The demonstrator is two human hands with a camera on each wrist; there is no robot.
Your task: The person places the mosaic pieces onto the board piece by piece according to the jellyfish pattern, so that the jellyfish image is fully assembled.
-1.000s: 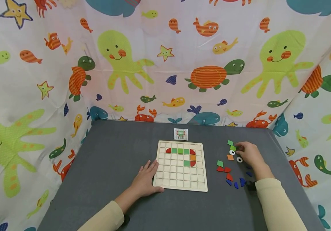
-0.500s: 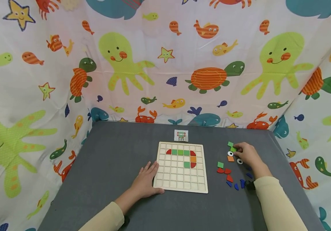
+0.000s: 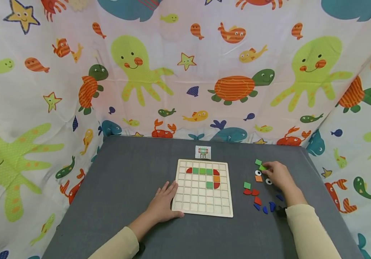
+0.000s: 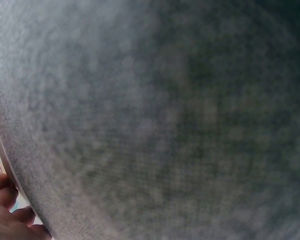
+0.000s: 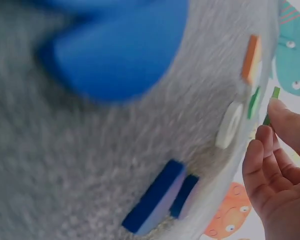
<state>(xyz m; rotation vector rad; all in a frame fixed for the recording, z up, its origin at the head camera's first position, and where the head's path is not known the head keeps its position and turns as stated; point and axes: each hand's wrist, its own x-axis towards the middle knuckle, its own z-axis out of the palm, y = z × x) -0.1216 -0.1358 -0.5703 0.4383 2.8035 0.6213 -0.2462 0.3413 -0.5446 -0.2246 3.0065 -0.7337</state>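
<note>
In the head view, right of centre, a light green tile [image 3: 262, 167] is pinched between the fingertips of the right hand [image 3: 278, 173]. In the right wrist view, the grip is shown at the right edge of the frame, with the tile seen nearly edge-on, clamped by thumb and finger; whether it is raised off the gray table [image 3: 133, 172] cannot be told.

Just to the upper left of that tile in the head view, a green square [image 3: 258, 162] is seen. Below it, a white ring [image 3: 258, 173] is placed just above an orange square [image 3: 258, 178], and a second ring [image 3: 268, 181] is seen just under the right hand. Lower down, a green block [image 3: 247, 185], red pieces [image 3: 255, 192] and blue pieces [image 3: 272, 206] are scattered.

At the lower centre of the frame, a pale grid board [image 3: 201, 198] is touched along its left edge by the left hand [image 3: 161, 204], whose fingers are spread, with the thumb held apart near the lower left corner. In the board's upper half, a row is formed by three green squares [image 3: 202, 171] with a red piece at each end; below its right end, an orange tile [image 3: 216, 178] is set. Just above the board, a printed card [image 3: 203, 152] is laid.
</note>
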